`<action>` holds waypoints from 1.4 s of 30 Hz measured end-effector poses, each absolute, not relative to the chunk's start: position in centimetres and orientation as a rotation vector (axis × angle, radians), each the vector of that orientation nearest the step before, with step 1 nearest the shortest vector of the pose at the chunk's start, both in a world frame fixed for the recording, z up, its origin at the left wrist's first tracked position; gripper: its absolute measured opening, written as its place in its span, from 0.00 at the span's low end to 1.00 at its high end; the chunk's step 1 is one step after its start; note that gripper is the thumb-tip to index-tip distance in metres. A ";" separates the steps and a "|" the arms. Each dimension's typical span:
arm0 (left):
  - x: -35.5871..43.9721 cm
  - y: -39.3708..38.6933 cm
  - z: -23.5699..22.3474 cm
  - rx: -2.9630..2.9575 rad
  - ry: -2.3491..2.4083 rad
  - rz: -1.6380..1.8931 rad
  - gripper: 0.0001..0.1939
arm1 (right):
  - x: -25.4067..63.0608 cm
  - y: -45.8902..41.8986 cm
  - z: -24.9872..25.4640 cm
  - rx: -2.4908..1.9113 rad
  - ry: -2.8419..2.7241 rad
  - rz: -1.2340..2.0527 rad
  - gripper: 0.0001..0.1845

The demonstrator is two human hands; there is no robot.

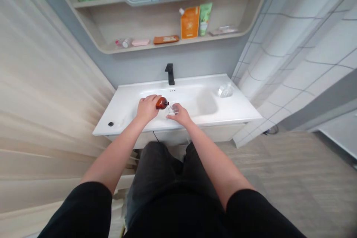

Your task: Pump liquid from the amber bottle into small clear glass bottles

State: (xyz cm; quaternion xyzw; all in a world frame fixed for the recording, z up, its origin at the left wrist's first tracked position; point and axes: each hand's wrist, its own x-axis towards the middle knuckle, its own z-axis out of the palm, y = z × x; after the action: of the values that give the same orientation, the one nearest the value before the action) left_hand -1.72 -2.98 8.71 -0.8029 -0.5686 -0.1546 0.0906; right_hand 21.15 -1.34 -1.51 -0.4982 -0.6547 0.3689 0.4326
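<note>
Head view has our left hand (pixel 147 108) gripping a tilted brown bottle (pixel 161 103) and our right hand (pixel 182 114) holding a clear cup (pixel 172 110) just beside its mouth, both over the sink (pixel 196 98), where misaligning the 2 could spill any contents.

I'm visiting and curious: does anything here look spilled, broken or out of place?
Nothing looks plainly spilled or broken. The one stray is a small black piece, perhaps a cap, lying alone at the left end of the counter. The brown bottle in the left hand is tipped toward the clear container in the right hand.
</note>
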 end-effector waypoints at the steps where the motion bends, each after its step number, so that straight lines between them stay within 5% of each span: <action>1: -1.7 -3.0 8.7 -2.391 -1.683 -0.464 0.34 | 21.2 -1.4 -1.5 -1.238 -1.630 0.920 0.42; 42: -1.7 -3.8 9.7 -2.429 -1.583 -0.455 0.33 | 21.3 -1.6 -1.2 -1.228 -1.655 0.929 0.41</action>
State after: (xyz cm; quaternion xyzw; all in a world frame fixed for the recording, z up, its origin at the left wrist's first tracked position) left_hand -1.67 -3.80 9.68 -0.8232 -0.5365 -0.1541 0.1032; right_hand 21.29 -1.61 -1.16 -0.4916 -0.6621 0.3716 0.4265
